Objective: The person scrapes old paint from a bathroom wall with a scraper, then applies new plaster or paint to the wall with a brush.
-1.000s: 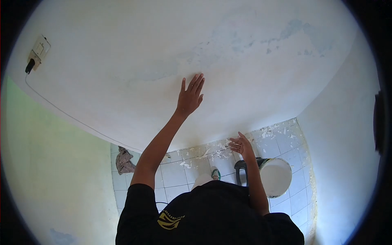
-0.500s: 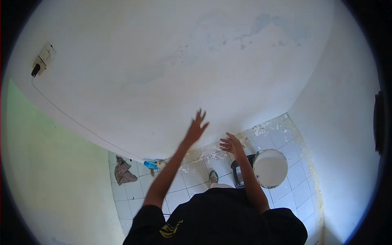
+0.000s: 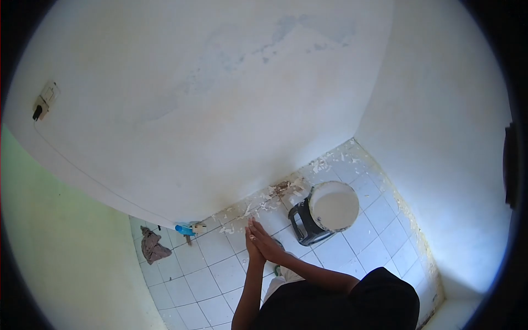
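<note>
My left hand [image 3: 252, 247] and my right hand [image 3: 267, 245] are pressed palm to palm low in front of me, fingers stretched out. Nothing shows in either hand, though the space between the palms is hidden. Just beyond the fingertips, peeled paint flakes [image 3: 258, 208] litter the floor along the foot of the wall [image 3: 187, 137]. Right of my hands, a round whitish bucket [image 3: 333, 188] rests on a black stool [image 3: 303, 225]. The upper wall carries grey-blue patches where its surface looks worn.
A crumpled brownish cloth [image 3: 153, 245] lies on the tiled floor [image 3: 206, 280] at left. Near it are a blue object [image 3: 184, 229] and a power strip [image 3: 199, 228], by a cord running down from the wall socket [image 3: 46, 98]. A side wall [image 3: 434, 159] bounds the right.
Both hands were apart and raised toward the wall with fingers spread; now they have come down and together. The view has shifted, showing more floor.
</note>
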The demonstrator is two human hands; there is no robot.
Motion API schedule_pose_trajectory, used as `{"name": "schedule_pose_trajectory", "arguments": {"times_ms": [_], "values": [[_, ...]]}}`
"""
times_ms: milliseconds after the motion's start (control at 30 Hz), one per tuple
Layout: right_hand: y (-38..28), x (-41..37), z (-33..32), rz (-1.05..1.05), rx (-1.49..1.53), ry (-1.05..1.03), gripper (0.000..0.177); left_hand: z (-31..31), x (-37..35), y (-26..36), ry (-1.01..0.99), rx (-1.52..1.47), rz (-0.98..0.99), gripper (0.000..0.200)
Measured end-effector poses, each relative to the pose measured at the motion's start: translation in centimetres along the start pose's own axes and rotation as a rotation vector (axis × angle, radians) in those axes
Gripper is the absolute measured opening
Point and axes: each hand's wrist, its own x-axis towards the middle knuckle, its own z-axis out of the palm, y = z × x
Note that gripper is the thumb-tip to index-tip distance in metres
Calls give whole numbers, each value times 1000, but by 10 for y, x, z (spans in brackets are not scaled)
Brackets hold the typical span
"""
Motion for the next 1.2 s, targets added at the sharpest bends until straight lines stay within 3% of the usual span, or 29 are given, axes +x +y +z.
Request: {"name": "schedule_pose_trajectory", "arguments": {"times_ms": [67,100,233,300,333,400,433,467,533,567,667,700,733,833,1000,1200], "values": [[-10,-19,-7,48,8,-73,57,15,-12,1,66,4,-32,60],[-6,-24,-12,-60,-139,-133,59,19,-12,-2,46,34,-4,62],[-17,-44,-71,-79,-171,-55,70,65,-12,-16,-118,-75,4,66],[-15,-41,-109,1,-91,57,98,110,-21,-22,-273,-165,11,63],[-14,-41,-130,-12,-98,63,98,133,-24,-28,-287,-165,19,63],[-10,-47,-180,51,-58,314,88,174,-27,-47,-384,-186,-61,60],[1,-50,-207,12,-32,387,100,194,-25,-62,-399,-256,-78,54],[6,-56,-238,10,-35,389,100,209,-19,-81,-403,-258,-78,54],[17,-70,-304,41,9,487,95,241,-6,-128,-583,44,-22,43],[20,-79,-336,102,30,529,90,268,-6,-148,-539,-6,-90,34],[28,-112,-441,140,-16,539,86,345,-1,-213,-515,21,-181,34],[30,-123,-470,134,-61,570,74,374,-1,-233,-470,42,-186,33],[32,-133,-500,135,-65,568,74,394,3,-259,-470,38,-186,33],[53,-155,-579,144,-202,610,65,451,18,-323,-306,180,-217,28],[60,-155,-661,71,-252,569,60,506,36,-372,-263,168,-163,20],[74,-115,-713,-50,-247,544,31,538,83,-395,-219,48,-52,13]]}}
